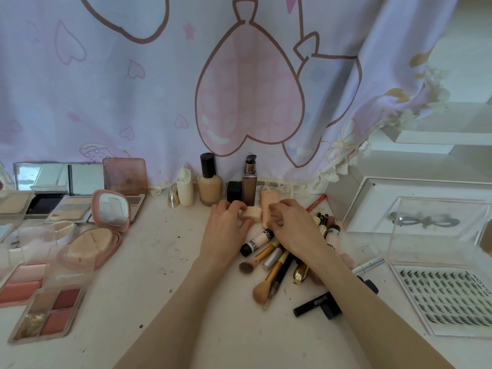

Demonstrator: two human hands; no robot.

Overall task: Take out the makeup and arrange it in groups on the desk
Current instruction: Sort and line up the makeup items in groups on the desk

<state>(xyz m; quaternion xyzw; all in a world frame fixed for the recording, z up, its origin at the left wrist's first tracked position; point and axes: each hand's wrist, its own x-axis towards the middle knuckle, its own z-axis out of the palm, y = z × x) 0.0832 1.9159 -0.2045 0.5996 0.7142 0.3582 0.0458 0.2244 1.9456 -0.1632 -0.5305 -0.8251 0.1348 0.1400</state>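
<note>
From where I stand the sorting looks well under way, though far from finished. On the left of the table (pixel 149 265) a group of flat things is already laid out: open powder compacts and palettes with mirrors (pixel 80 198) along the back, a pink cushion compact (pixel 102 230) standing open with its puff showing, and blush palettes (pixel 48 312) nearer the front edge. Against the curtain (pixel 133 89) stands a row of bottles: a small white bottle (pixel 185 190), a foundation bottle with a dark cap (pixel 209 182), a black cube-shaped jar (pixel 234 191) and a tall pump bottle (pixel 249 182). That row reads to me as a second group.

Both hands are busy just in front of those bottles. The left hand (pixel 226 227) has its fingers curled round a small cream sponge block (pixel 251 213), thumb beneath and fingertips on top. The right hand (pixel 290 225) has its fingers bent onto a peach-coloured tube (pixel 269 206) lying beside the sponge; it seems to pinch the tube, though the fingertips partly hide the contact.

What is left is the heap under and beside the right forearm: brushes with gold handles (pixel 269 275), a white concealer tube with a black cap (pixel 257 242), a black mascara tube (pixel 316 304), pencils and other small tubes, all crossing one another. On the far right a sheet of false lashes (pixel 447 299) lies by a clear box (pixel 439 225). I judge that heap still needs splitting into brushes, tubes and pencils.
</note>
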